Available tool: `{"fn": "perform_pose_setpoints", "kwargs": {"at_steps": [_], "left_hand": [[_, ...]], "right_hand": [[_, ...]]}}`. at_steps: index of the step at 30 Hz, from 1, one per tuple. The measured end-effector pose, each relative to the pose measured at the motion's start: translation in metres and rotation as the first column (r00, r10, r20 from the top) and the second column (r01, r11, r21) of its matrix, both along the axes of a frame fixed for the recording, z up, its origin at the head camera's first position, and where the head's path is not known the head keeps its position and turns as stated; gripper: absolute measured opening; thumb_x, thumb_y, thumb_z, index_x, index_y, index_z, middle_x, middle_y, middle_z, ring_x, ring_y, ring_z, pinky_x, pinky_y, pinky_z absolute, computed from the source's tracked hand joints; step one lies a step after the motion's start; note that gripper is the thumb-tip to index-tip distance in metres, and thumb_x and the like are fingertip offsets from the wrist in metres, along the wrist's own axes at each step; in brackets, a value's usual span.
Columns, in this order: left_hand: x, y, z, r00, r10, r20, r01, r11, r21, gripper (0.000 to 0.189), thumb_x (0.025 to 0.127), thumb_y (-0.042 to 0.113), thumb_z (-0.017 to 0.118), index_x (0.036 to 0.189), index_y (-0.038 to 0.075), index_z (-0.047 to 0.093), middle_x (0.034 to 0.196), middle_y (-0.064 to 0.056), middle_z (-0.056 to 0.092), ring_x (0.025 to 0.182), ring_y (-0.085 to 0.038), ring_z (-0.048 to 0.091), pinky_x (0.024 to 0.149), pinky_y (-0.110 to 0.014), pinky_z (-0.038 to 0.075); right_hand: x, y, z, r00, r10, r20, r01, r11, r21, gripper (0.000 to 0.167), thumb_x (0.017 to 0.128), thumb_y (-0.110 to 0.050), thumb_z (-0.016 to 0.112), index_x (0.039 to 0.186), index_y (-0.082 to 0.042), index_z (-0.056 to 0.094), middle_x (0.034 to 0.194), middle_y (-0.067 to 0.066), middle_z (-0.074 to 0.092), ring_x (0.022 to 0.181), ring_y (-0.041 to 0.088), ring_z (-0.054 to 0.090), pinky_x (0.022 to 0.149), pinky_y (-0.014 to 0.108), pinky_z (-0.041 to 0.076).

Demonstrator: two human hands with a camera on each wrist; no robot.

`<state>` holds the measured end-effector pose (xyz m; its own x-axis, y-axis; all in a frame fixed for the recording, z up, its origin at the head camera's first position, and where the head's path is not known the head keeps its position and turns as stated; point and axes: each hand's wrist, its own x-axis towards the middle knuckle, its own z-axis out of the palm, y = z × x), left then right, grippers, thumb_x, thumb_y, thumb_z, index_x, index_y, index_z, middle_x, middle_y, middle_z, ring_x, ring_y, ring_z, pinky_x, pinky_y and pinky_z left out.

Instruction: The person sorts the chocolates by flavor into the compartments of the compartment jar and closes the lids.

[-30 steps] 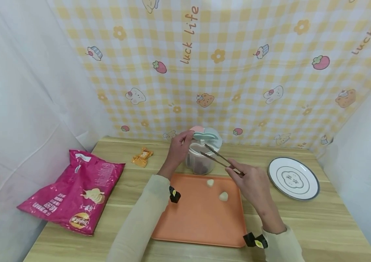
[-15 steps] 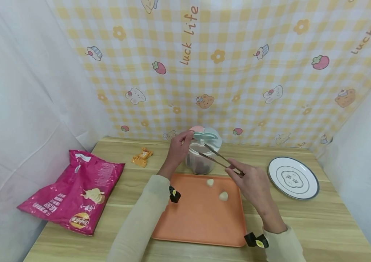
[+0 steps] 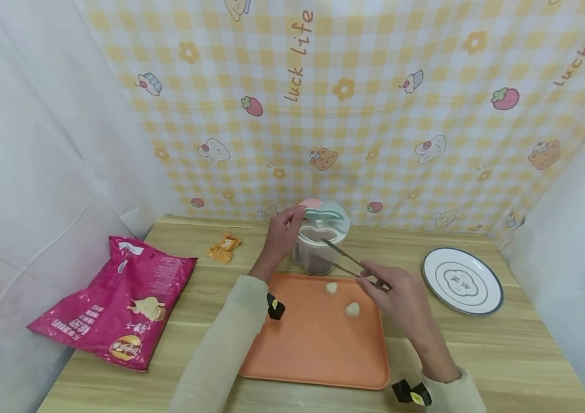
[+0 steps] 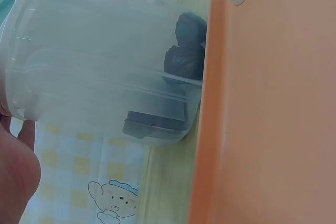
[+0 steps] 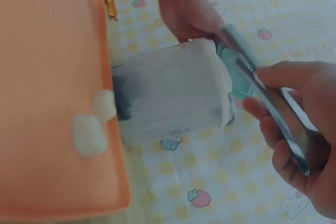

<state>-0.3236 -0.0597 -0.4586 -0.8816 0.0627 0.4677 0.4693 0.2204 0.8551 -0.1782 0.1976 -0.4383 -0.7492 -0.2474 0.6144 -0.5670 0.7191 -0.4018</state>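
Note:
A clear container [image 3: 304, 252] with a round multi-coloured lid stands behind the orange tray [image 3: 313, 350]. Its green flap [image 3: 324, 214] is raised, and the left hand [image 3: 279, 238] pinches the flap's left edge. Dark wrapped pieces [image 4: 186, 59] lie at the container's bottom in the left wrist view. The right hand [image 3: 401, 295] grips metal tongs [image 3: 345, 254], their arms spread. One tong tip overlaps the container's opening in the head view; the other is in front of its wall. Nothing shows between the tips. Two whitish pieces, one nearer [image 3: 352, 310] and one farther [image 3: 331, 288], lie on the tray.
A magenta chip bag [image 3: 122, 304] lies at the left of the wooden table [image 3: 210, 350]. Behind it is a small orange-wrapped item [image 3: 224, 248]. A white plate with a blue rim [image 3: 434, 272] sits at the right. A checked cloth [image 3: 292, 132] hangs behind.
The right hand has drawn slightly down and to the right, and the tong tips have dropped lower at the container's front rim. The left hand has stayed at the raised flap.

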Motion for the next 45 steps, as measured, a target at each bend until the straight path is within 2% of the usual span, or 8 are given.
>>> {"fn": "perform_pose_setpoints", "kwargs": {"at_steps": [4,9,12,17,21,31,40,45], "left_hand": [[0.001,0.000,0.001,1.000,-0.002,0.000,0.002,1.000,0.008,0.030,0.108,0.020,0.056,0.122,0.000,0.073,0.096,-0.010,0.068,0.084,-0.016,0.051,0.076,-0.029,0.042],[0.002,0.001,0.002,1.000,-0.006,0.005,0.006,1.000,0.004,0.030,0.108,0.021,0.056,0.122,0.001,0.073,0.100,-0.009,0.069,0.085,-0.016,0.052,0.076,-0.029,0.042],[0.002,0.001,0.003,1.000,-0.006,0.007,0.006,1.000,0.003,0.030,0.108,0.021,0.056,0.122,0.001,0.073,0.100,-0.010,0.069,0.085,-0.017,0.052,0.077,-0.030,0.042],[0.002,0.001,0.002,1.000,-0.001,0.008,0.001,1.000,-0.002,0.031,0.109,0.023,0.056,0.123,0.002,0.073,0.102,-0.009,0.070,0.087,-0.017,0.052,0.078,-0.030,0.042],[0.001,0.000,0.001,1.000,-0.002,0.009,0.002,1.000,-0.005,0.031,0.109,0.023,0.055,0.124,0.003,0.073,0.097,-0.008,0.068,0.086,-0.016,0.051,0.077,-0.030,0.042],[0.000,0.001,0.000,1.000,-0.008,0.009,0.008,1.000,0.000,0.032,0.109,0.025,0.055,0.123,0.004,0.073,0.088,-0.006,0.062,0.083,-0.016,0.050,0.074,-0.030,0.041],[-0.001,0.000,-0.002,1.000,-0.018,0.007,0.018,1.000,0.014,0.032,0.109,0.026,0.055,0.122,0.004,0.074,0.087,-0.005,0.061,0.082,-0.015,0.049,0.074,-0.030,0.041],[-0.002,0.000,-0.002,1.000,-0.014,-0.001,0.014,1.000,0.010,0.032,0.109,0.025,0.055,0.122,0.003,0.074,0.090,-0.006,0.063,0.083,-0.015,0.050,0.075,-0.029,0.042]], "right_hand": [[0.009,0.010,-0.013,1.000,0.027,-0.001,-0.027,1.000,0.011,0.045,0.083,-0.014,0.088,0.125,-0.005,0.074,0.094,-0.007,0.076,0.078,0.009,0.066,0.062,0.028,0.053],[0.021,0.032,-0.035,0.991,0.111,0.080,-0.114,0.993,0.034,0.035,0.081,-0.013,0.088,0.115,-0.009,0.079,0.097,-0.012,0.075,0.084,0.011,0.068,0.066,0.031,0.056],[0.028,0.047,-0.048,0.974,0.164,0.156,-0.172,0.985,0.036,0.034,0.080,-0.011,0.089,0.113,-0.012,0.080,0.099,-0.014,0.075,0.085,0.010,0.067,0.068,0.031,0.057],[0.037,0.069,-0.061,0.937,0.190,0.293,-0.206,0.978,0.027,0.035,0.080,-0.012,0.090,0.113,-0.016,0.081,0.102,-0.014,0.075,0.090,0.007,0.066,0.072,0.030,0.056],[0.041,0.078,-0.067,0.919,0.199,0.341,-0.226,0.973,0.040,0.037,0.082,-0.019,0.089,0.117,-0.020,0.080,0.105,-0.016,0.074,0.093,0.006,0.065,0.074,0.030,0.055],[0.040,0.083,-0.071,0.932,0.163,0.324,-0.209,0.971,0.114,0.034,0.082,-0.025,0.090,0.115,-0.023,0.080,0.107,-0.018,0.073,0.097,0.005,0.063,0.080,0.033,0.056],[0.038,0.082,-0.074,0.951,0.135,0.277,-0.193,0.962,0.194,0.038,0.078,-0.021,0.092,0.114,-0.019,0.080,0.105,-0.013,0.074,0.094,0.007,0.064,0.078,0.035,0.057],[0.039,0.081,-0.071,0.946,0.108,0.305,-0.177,0.962,0.209,0.040,0.080,-0.026,0.091,0.117,-0.016,0.079,0.108,-0.011,0.074,0.097,0.010,0.064,0.081,0.038,0.057]]}}
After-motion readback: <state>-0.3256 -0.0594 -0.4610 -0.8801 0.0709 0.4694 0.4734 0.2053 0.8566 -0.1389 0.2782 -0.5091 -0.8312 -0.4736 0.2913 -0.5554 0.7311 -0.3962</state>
